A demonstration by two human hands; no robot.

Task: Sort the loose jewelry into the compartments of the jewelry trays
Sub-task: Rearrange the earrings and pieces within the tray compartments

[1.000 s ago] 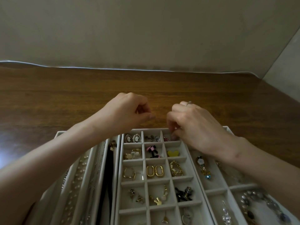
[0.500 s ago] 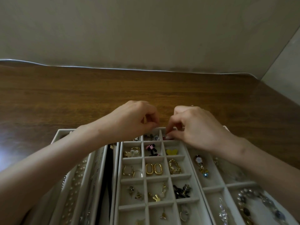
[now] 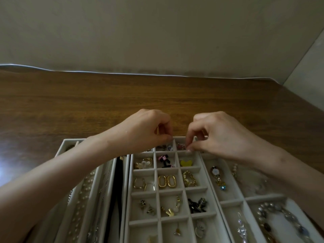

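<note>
The middle tray (image 3: 177, 190) is mostly filled; the right hand (image 3: 215, 135) seems to pinch a small piece (image 3: 181, 146) at the far row, the left hand (image 3: 149, 130) is curled, its hold unclear; little looks left

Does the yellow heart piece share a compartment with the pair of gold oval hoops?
No, the yellow heart piece lies one row farther and one column right of the gold oval hoops.

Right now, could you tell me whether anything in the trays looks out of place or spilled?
Nothing stands out. The pieces that show lie inside the trays' compartments. The left hand and right hand reach into the far row; whether they hold anything is too small to tell.
</note>
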